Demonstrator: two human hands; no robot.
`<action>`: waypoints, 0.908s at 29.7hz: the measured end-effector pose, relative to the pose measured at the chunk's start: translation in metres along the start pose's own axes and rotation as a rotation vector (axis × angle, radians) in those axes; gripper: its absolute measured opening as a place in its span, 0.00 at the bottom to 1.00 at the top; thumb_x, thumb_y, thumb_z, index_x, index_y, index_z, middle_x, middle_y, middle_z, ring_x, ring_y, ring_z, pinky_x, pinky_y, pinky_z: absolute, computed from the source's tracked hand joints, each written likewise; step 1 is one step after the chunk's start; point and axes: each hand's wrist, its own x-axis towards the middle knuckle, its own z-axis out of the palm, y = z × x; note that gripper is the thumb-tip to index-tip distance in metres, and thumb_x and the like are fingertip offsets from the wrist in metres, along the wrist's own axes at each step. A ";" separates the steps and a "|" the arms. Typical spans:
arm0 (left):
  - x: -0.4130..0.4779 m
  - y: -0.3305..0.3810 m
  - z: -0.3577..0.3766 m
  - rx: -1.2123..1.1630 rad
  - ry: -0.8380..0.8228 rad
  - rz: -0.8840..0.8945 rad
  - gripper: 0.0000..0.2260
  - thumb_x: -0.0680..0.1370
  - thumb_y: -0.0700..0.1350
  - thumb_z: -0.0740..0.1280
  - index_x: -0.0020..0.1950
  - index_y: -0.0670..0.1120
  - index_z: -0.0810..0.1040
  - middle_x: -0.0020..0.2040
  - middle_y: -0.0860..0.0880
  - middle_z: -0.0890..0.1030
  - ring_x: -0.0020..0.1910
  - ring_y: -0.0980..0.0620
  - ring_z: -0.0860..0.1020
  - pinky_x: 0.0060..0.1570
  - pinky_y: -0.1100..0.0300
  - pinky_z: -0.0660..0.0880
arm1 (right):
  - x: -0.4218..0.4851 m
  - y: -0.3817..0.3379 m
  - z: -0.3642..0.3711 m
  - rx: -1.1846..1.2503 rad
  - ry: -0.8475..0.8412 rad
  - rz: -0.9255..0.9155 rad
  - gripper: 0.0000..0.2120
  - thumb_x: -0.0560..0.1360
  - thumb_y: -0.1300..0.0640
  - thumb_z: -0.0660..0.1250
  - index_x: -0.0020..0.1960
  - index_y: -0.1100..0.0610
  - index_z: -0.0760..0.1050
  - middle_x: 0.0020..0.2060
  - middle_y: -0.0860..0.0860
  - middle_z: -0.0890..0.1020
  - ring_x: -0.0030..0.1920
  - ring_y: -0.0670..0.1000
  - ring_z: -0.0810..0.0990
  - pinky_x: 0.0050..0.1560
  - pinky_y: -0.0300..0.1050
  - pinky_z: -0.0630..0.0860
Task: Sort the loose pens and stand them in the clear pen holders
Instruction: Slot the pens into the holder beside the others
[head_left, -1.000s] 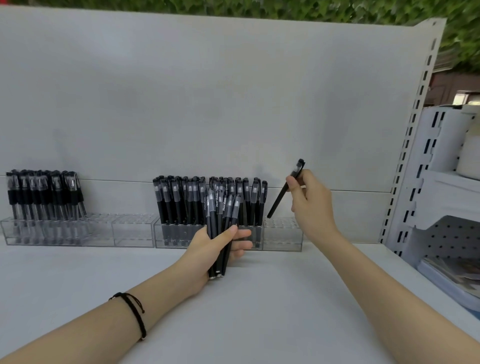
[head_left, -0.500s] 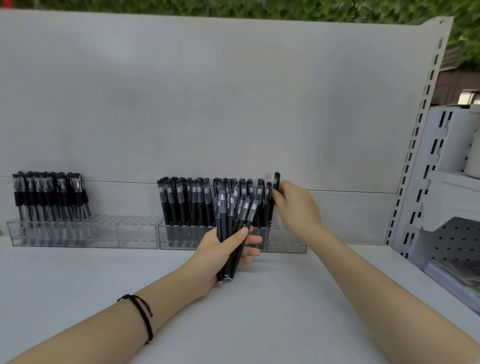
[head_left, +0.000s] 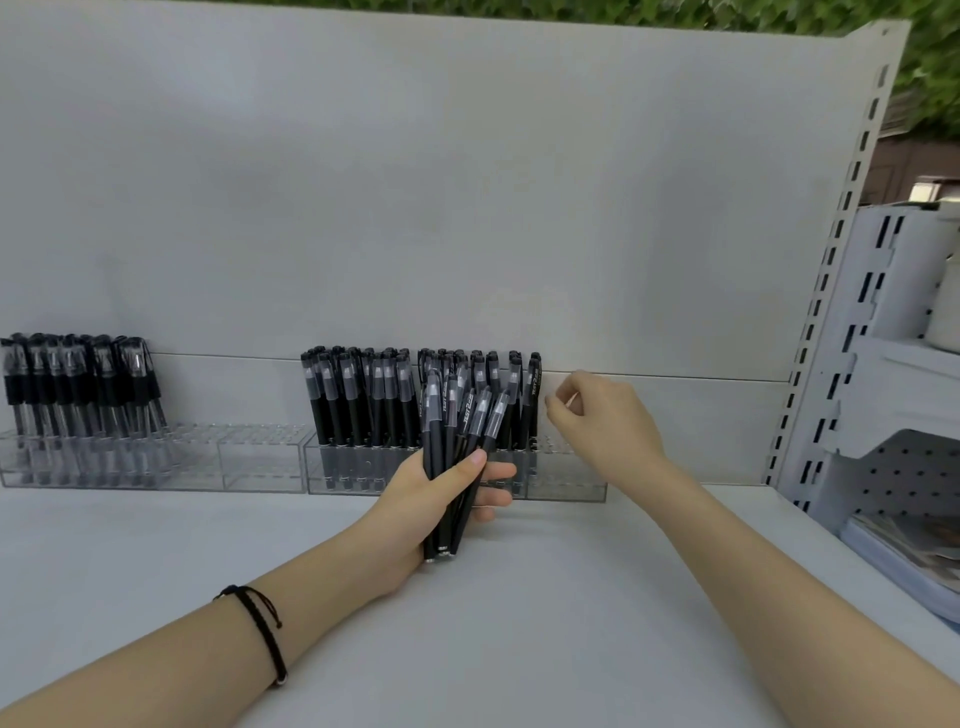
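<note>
Against the back panel (head_left: 467, 182), two clear pen holders sit side by side on the white tabletop (head_left: 519, 623).

Left holder (head_left: 156, 462): black-capped pens with clear barrels (head_left: 78, 384) stand bunched in its left part; its right part shows bare slots.

Middle holder (head_left: 457, 467): packed with upright black pens (head_left: 363, 400) across most of its width. The last standing pen (head_left: 533, 395) is at the right end of the row. Right section of this holder (head_left: 566, 473) has open slots, no pens visible there.

Left hand (head_left: 415, 514): fingers clenched round a bundle of black pens (head_left: 457, 457), caps up, fanned slightly at the top, butt ends just above or on the tabletop, can't tell which. The bundle sits in front of the middle holder and hides part of the row behind it. Black cord bracelet (head_left: 260, 629) on that wrist.

Right hand (head_left: 602, 421): just right of the last standing pen, above the empty section of the holder. Fingers (head_left: 558, 408) loosely curled, holding nothing; apart from the pen, a small gap shows between them.

Right edge: slotted shelf upright (head_left: 831, 260), then a white perforated rack (head_left: 909, 467) with some flat printed items (head_left: 914, 551) at its bottom.
</note>
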 end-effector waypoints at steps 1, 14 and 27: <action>0.000 0.000 0.001 -0.007 0.000 0.003 0.09 0.80 0.43 0.64 0.57 0.40 0.75 0.49 0.44 0.86 0.39 0.51 0.84 0.41 0.60 0.81 | -0.003 -0.003 -0.002 0.054 0.002 -0.033 0.08 0.77 0.49 0.62 0.43 0.50 0.75 0.34 0.44 0.78 0.40 0.49 0.77 0.39 0.45 0.72; -0.002 0.000 0.001 -0.080 0.010 -0.015 0.12 0.79 0.44 0.65 0.61 0.42 0.75 0.51 0.41 0.85 0.48 0.43 0.84 0.43 0.55 0.82 | -0.014 -0.032 -0.014 0.932 -0.204 0.090 0.04 0.79 0.58 0.65 0.47 0.58 0.76 0.37 0.49 0.81 0.23 0.45 0.72 0.20 0.35 0.63; 0.000 -0.001 0.000 0.005 0.029 -0.080 0.12 0.79 0.46 0.66 0.59 0.43 0.76 0.39 0.44 0.84 0.30 0.52 0.79 0.31 0.60 0.77 | -0.003 -0.009 -0.015 0.568 0.249 0.076 0.04 0.79 0.56 0.64 0.51 0.57 0.73 0.32 0.49 0.79 0.23 0.41 0.73 0.26 0.30 0.67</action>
